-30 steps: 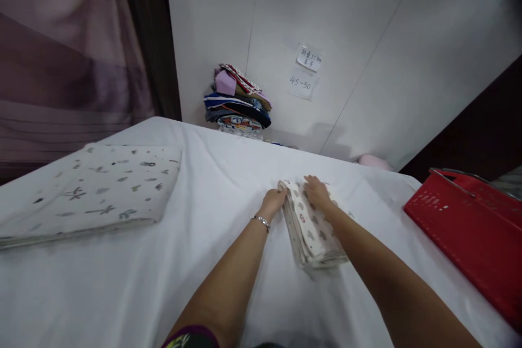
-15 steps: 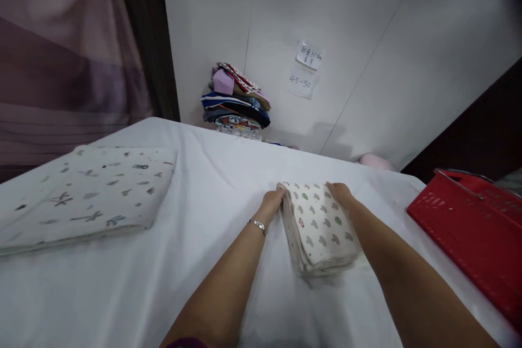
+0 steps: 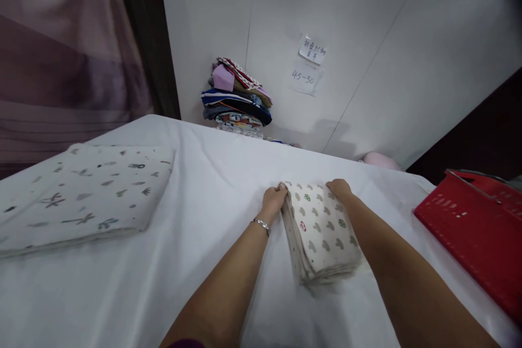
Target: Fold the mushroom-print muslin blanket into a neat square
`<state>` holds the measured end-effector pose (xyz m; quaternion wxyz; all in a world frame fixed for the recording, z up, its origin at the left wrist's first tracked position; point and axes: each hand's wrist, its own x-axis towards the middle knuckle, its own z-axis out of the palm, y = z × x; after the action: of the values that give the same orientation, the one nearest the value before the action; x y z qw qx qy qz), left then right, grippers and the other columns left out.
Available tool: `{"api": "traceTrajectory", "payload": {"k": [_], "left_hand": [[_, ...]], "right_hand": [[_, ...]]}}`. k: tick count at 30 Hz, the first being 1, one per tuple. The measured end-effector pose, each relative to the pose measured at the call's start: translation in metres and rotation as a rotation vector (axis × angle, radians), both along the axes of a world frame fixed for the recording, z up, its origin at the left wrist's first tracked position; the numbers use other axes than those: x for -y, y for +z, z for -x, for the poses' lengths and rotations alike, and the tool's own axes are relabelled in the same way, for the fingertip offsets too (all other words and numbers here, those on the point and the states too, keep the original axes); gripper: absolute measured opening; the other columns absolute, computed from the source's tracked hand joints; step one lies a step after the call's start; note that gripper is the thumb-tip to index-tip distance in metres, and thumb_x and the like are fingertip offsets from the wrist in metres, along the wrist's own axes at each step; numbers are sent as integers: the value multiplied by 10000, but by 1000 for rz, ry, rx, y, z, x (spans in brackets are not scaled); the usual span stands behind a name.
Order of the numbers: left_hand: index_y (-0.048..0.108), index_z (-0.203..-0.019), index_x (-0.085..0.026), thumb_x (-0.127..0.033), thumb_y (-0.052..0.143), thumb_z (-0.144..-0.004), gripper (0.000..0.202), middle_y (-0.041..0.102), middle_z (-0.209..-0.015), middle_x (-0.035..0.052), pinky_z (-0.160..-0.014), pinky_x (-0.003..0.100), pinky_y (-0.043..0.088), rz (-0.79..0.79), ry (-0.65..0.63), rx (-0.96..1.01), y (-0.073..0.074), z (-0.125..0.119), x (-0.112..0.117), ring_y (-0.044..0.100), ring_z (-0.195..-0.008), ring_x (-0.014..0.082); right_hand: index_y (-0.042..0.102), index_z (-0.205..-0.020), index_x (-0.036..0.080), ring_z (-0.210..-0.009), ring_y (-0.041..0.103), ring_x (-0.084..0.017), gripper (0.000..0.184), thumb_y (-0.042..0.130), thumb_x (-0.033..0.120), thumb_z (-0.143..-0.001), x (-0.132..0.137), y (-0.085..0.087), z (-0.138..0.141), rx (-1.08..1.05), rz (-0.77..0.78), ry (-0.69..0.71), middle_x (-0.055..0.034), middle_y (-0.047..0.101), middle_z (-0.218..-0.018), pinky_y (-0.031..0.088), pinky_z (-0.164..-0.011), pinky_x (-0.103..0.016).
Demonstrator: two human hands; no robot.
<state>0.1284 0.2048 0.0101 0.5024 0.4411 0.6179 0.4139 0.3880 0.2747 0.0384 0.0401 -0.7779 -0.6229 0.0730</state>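
A folded white cloth with a grey cloud-like print and small red and green marks (image 3: 322,228) lies on the white-covered table (image 3: 212,185). My left hand (image 3: 274,200), with a bracelet at the wrist, presses against the cloth's far left corner, fingers curled on its edge. My right hand (image 3: 339,188) holds the far right corner, fingers curled around it. Both forearms run alongside the cloth.
A larger folded white cloth with grey figures (image 3: 81,190) lies at the left. A red plastic basket (image 3: 473,228) stands at the right edge. A pile of coloured fabrics (image 3: 238,98) sits against the white wall, under two paper notes (image 3: 308,62).
My right hand slid from the top of the cloth to its far right corner. The left hand stayed at the far left corner.
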Motion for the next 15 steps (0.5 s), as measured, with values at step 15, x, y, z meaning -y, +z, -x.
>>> {"api": "traceTrajectory", "payload": {"k": [15], "left_hand": [[641,-850,-134,-248,562,-733,181,689,-854,67,-636,230,402,-103,37,-74,0,-1,4,611,-780,166]], "right_hand": [[664,-925,98,-830,649,-211,218,506,236,-867,6,-6,1,29,-82,-161,-142,677,-917,489,-696,-312]]}}
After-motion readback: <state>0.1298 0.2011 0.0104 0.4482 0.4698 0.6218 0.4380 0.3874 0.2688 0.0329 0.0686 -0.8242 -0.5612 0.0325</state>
